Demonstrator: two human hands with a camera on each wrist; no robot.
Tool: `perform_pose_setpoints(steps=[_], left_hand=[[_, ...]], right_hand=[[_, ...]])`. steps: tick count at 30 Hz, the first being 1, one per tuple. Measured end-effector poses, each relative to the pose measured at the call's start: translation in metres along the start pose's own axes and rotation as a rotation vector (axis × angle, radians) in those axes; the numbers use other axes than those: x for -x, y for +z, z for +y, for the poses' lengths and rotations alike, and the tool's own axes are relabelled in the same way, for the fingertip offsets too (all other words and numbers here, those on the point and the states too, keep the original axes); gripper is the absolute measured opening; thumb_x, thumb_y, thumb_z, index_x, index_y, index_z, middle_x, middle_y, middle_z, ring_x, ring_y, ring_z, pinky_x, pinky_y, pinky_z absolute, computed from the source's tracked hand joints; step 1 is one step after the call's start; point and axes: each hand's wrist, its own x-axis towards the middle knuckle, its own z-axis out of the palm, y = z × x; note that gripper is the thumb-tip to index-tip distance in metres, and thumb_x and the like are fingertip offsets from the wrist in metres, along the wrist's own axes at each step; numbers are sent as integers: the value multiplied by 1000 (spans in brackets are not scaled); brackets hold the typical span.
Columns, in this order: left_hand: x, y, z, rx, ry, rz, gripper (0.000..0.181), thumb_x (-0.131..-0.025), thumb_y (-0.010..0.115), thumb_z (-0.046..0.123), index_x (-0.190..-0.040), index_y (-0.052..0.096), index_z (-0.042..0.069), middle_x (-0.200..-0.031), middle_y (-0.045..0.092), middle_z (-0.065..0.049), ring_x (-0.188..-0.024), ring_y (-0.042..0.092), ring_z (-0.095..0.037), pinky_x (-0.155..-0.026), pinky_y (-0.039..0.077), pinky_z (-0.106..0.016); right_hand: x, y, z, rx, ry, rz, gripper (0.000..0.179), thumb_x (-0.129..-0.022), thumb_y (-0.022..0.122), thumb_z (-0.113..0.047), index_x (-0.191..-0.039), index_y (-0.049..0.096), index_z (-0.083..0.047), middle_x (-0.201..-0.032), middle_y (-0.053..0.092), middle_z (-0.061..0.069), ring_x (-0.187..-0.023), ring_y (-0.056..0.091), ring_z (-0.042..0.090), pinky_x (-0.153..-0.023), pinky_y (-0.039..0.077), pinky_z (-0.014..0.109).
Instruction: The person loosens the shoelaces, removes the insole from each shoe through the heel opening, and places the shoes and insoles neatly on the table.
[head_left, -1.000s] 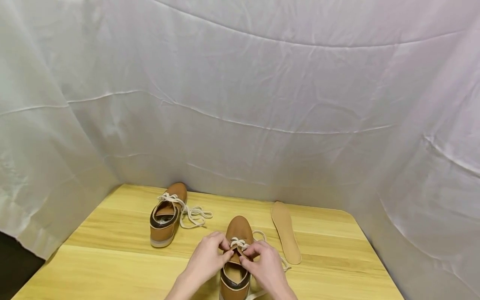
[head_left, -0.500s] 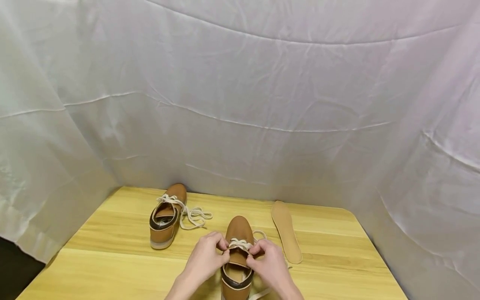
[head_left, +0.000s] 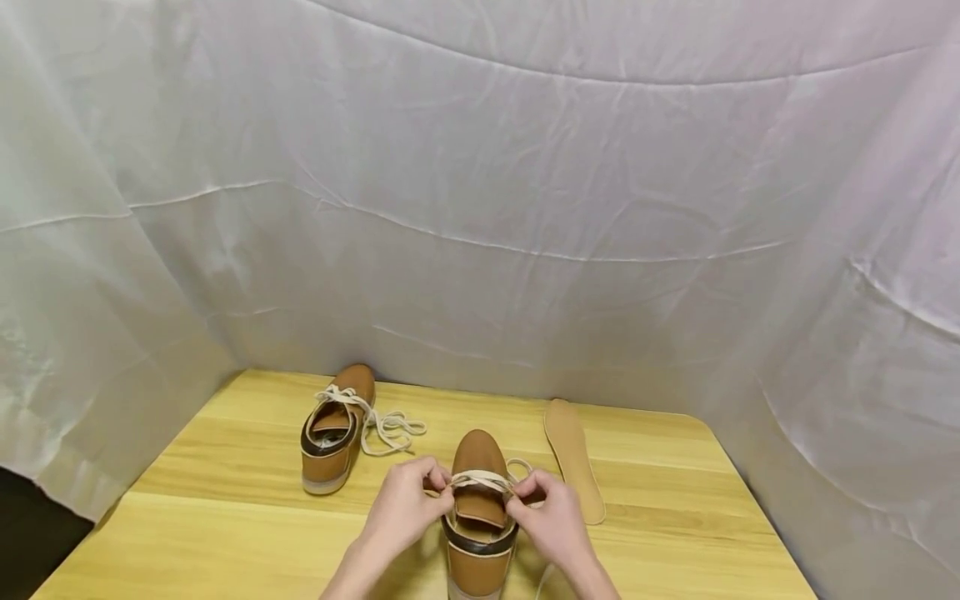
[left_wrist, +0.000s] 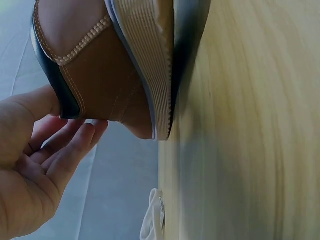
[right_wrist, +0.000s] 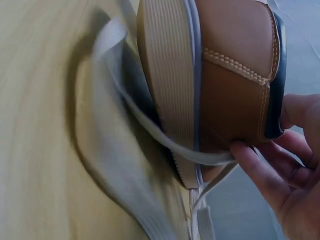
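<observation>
A brown leather shoe [head_left: 478, 450] with a dark collar points away from me at the front middle of the wooden table. My left hand [head_left: 405, 502] pinches the left lace flap between thumb and fingers. On the other side my right hand [head_left: 552, 515] pinches the right flap. The flaps are spread, and the off-white lace [head_left: 480, 478] runs across between them above the brown tongue [head_left: 480, 505]. Both wrist views show fingertips at the collar's front end. A loose flat lace [right_wrist: 107, 115] hangs beside the sole in the right wrist view, partly blurred.
A matching shoe [head_left: 322, 473] stands at the back left, its long loose laces [head_left: 390, 429] lying to its right. A tan insole [head_left: 573, 458] lies flat right of the handled shoe. Pale cloth [head_left: 480, 317] encloses the table's back and sides.
My hands have moved apart, pulling the shoe's flaps wider and uncovering the tongue. The lace is now stretched straighter across, and the heel sits higher in the head view. The other shoe has stayed put.
</observation>
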Motion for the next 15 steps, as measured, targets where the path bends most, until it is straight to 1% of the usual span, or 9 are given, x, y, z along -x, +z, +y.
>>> perform_pose_setpoints(steps=[3,6,11,13,15], left_hand=[[-1,-2,-4,41,-41,-11,26,-78,76,-2,-71,59,16,-88,77,4,-82,71,-10,-71,59,-21],[-1,-4,-6,61,-78,-13,23,-78,77,0,-71,61,16,-89,77,6,-84,72,-11,-70,57,-21],[-1,-7,-8,64,-125,-6,19,-77,76,1,-73,63,14,-89,77,4,-83,70,-12,-69,57,-21],[-1,-8,-9,73,-148,-2,17,-78,76,1,-74,64,13,-88,77,2,-80,69,-11,-68,56,-21],[-1,-9,-10,83,-170,-3,16,-78,76,1,-75,65,12,-87,76,2,-77,68,-9,-66,56,-21]], right_hand=[[-3,-3,4,-37,-4,17,22,-74,73,10,-76,66,-10,-85,72,0,-76,66,9,-69,57,22],[-5,-7,7,-86,28,11,22,-73,72,14,-75,66,-8,-84,72,3,-74,65,8,-66,57,20],[-8,-15,12,-186,142,-32,15,-76,70,13,-77,66,-1,-84,71,9,-67,65,11,-58,61,25],[-9,-18,14,-221,184,-52,12,-77,69,12,-79,65,1,-83,71,9,-66,66,13,-58,62,28],[-9,-19,15,-239,206,-68,10,-77,68,12,-80,65,2,-84,70,9,-67,67,14,-60,63,30]])
